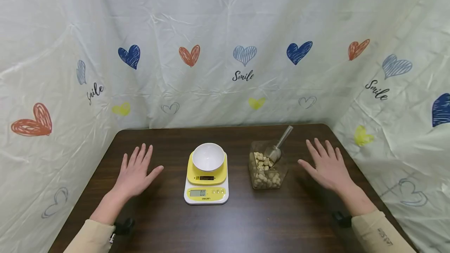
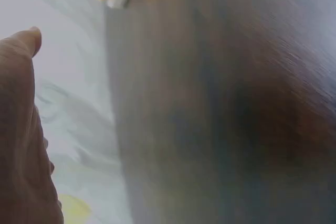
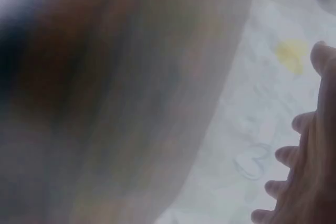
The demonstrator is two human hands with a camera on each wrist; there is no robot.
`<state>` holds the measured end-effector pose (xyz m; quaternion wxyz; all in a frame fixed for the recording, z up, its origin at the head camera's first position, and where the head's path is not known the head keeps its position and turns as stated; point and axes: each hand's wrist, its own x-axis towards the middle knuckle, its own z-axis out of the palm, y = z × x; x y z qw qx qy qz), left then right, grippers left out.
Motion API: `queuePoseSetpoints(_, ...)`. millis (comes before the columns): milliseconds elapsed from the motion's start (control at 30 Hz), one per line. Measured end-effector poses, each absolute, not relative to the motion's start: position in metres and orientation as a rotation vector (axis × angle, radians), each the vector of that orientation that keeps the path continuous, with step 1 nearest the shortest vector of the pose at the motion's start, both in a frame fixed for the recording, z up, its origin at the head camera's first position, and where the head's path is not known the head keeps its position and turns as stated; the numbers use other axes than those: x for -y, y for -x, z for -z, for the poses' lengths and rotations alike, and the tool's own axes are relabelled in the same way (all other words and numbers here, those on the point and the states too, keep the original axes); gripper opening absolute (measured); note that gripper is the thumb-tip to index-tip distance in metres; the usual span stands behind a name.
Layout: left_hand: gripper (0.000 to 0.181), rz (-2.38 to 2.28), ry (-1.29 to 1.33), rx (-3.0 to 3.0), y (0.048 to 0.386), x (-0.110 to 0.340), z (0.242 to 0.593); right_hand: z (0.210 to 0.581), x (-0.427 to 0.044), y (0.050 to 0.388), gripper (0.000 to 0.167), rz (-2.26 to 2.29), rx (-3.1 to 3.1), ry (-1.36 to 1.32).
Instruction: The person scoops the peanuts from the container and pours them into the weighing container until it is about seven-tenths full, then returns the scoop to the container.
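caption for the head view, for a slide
Two hands flank a scale topped by a white bowl, and a scoop in a clear container.

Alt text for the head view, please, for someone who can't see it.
A person's left hand and right hand, both empty, flank a yellow-and-white scale and a clear container on a dark table. On the scale, reading 0.0, sits a white bowl; the container, on the right, holds pale pieces and a scoop. Heart-print sheeting hangs behind.
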<state>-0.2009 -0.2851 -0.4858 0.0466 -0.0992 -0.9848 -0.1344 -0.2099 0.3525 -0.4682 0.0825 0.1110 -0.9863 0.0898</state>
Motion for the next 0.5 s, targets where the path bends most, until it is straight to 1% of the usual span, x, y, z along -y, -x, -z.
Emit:
queuePoseSetpoints(200, 0.093, 0.438, 0.398, 2.962, 0.203, 0.263, 0.456, 0.445, -0.353, 0.216, 0.086, -0.258, 2.9, -0.348)
queuePoseSetpoints(500, 0.093, 0.524, 0.64, 2.896, 0.197, 0.216, 0.414, 0.408, -0.344, 0.227, 0.084, -0.312, 2.841, -0.42)
